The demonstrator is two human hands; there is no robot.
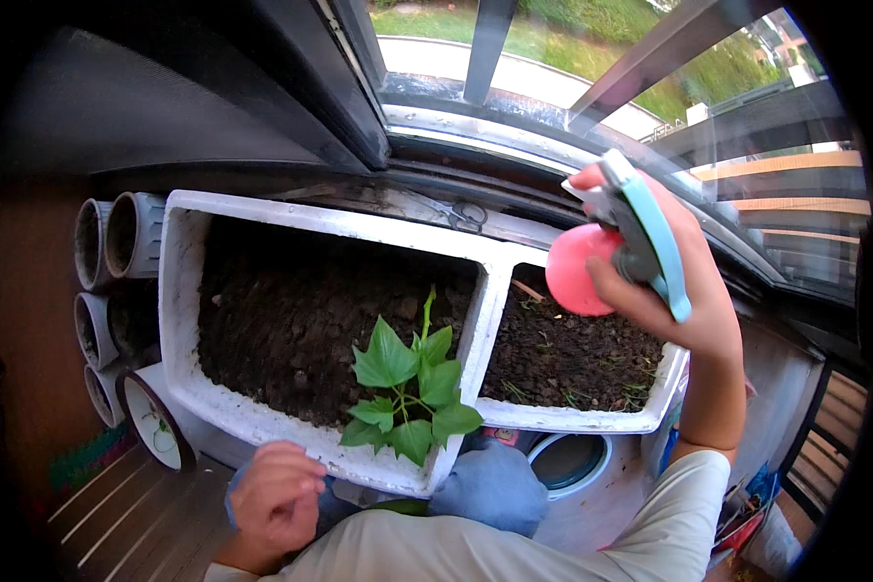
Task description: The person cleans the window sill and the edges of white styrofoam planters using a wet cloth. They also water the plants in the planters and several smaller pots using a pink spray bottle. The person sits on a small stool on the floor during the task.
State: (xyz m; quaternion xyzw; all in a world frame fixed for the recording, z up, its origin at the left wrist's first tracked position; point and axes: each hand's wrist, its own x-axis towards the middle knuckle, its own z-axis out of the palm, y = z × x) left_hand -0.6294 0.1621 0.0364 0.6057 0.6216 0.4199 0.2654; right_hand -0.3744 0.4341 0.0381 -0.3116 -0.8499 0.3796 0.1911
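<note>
Seemingly partway along, with dark soil (281,320) already in both white planters (179,310) and a leafy cutting (412,388) lying in the larger one's near right corner, draped over the rim; impossible to tell whether rooted or wetted yet; grips a pink spray bottle (574,274) in the right hand (691,257), fingers wrapped around the trigger head, above the smaller planter; holds nothing visible in the half-curled left hand (281,495), just beside the near wall; includes scissors (468,215) behind, white pots (92,242) leftward; meets obstruction from overhanging foliage and the close window frame (514,184).
</note>
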